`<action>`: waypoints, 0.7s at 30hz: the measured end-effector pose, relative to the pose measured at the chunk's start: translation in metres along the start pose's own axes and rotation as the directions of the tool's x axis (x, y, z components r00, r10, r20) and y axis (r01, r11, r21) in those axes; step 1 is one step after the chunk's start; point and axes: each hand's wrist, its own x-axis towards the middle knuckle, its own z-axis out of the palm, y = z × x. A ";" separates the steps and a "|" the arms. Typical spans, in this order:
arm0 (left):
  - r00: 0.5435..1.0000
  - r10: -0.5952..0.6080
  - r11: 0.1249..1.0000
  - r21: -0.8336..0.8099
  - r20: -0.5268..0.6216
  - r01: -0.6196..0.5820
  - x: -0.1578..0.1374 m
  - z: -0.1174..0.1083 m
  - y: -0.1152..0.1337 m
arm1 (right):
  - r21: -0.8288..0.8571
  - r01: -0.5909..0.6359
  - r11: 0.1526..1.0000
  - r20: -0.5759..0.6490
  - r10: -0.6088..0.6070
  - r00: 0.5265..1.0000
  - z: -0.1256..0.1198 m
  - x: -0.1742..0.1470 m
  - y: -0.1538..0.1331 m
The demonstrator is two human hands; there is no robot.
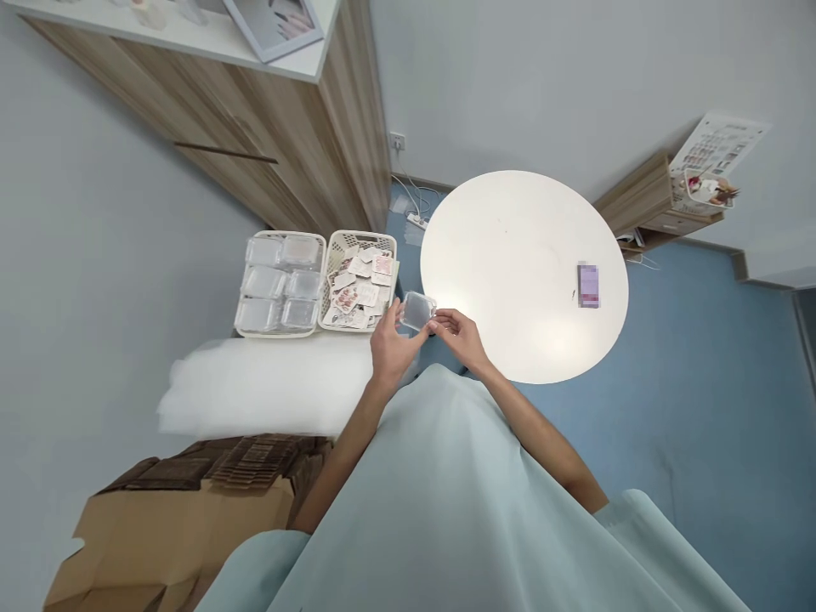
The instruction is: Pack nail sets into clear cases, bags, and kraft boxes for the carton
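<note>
Between my two hands is a small clear plastic case (pixel 418 311), held up in front of my body near the left edge of the round table. My left hand (pixel 391 347) grips its left side, with the fingers behind it and the thumb along the lower edge. On the other side, my right hand (pixel 460 337) pinches the lower right corner between thumb and fingers. Whether anything lies inside the case is too small to tell. Just left of my left hand stands a white basket (pixel 326 289) of printed cards (pixel 363 294).
A second white basket (pixel 322 255) holds several stacked clear cases (pixel 263 282). Bubble wrap (pixel 255 387) and flattened cardboard boxes (pixel 172 527) lie at the lower left. The round white table (pixel 510 255) carries a purple packet (pixel 588 286). A wooden cabinet (pixel 280 127) stands behind the baskets.
</note>
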 end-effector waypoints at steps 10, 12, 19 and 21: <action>0.950 -0.102 0.959 -0.224 0.295 0.172 -0.021 0.067 0.050 | 0.108 -0.126 0.986 -0.210 0.146 0.967 -0.102 -0.020 0.019; 0.911 -0.165 0.897 -0.327 0.378 0.298 -0.020 0.075 0.056 | 0.147 -0.149 0.978 -0.200 0.177 0.964 -0.124 -0.021 0.019; 0.748 -0.230 0.708 -0.421 0.622 0.567 -0.019 0.102 0.079 | 0.278 -0.223 0.934 0.059 0.215 0.975 -0.185 -0.032 0.015; 0.705 -0.197 0.665 -0.435 0.681 0.607 -0.020 0.110 0.086 | 0.309 -0.254 0.916 0.118 0.228 0.967 -0.194 -0.035 0.018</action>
